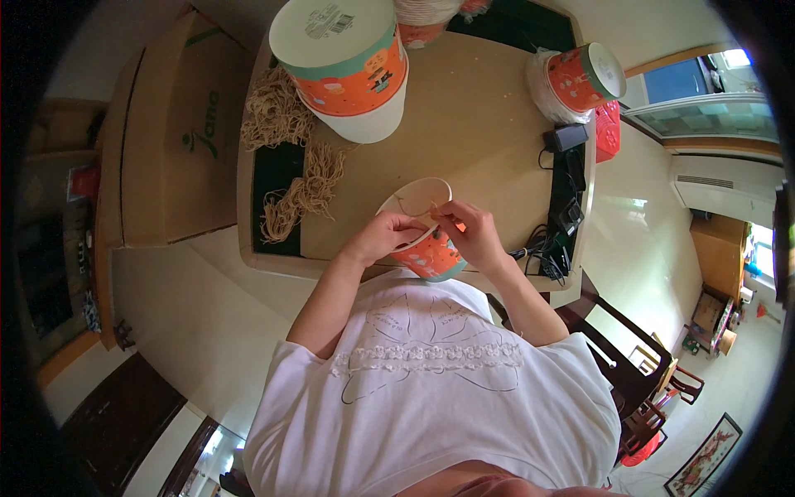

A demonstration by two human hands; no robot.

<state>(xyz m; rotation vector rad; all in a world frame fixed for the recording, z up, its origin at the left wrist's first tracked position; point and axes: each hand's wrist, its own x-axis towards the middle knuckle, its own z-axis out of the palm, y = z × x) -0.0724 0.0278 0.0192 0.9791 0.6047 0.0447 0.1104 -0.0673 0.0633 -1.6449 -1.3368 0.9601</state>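
Note:
An orange paper bucket (pixel 432 253) with a green base band and a white inside leans tilted against my shirt at the table's near edge. My left hand (pixel 385 235) is closed on the left side of its rim, some fingers reaching inside. A thin tan string (pixel 412 210) runs across the bucket's mouth. At the right of the rim, my right hand (pixel 472 235) pinches the string; its fingertips partly hide where string and rim meet. Two bundles of similar tan strings, a far one (pixel 277 109) and a nearer one (pixel 308 192), lie to the left.
A tall stack of upturned paper buckets (pixel 352 87) stands at the far left of the brown tabletop (pixel 464 108). Plastic-wrapped buckets (pixel 573 79) sit at the far right. Black adapters (pixel 566 137) and tangled cables (pixel 542 253) line the right edge. A large cardboard box (pixel 178 137) stands left.

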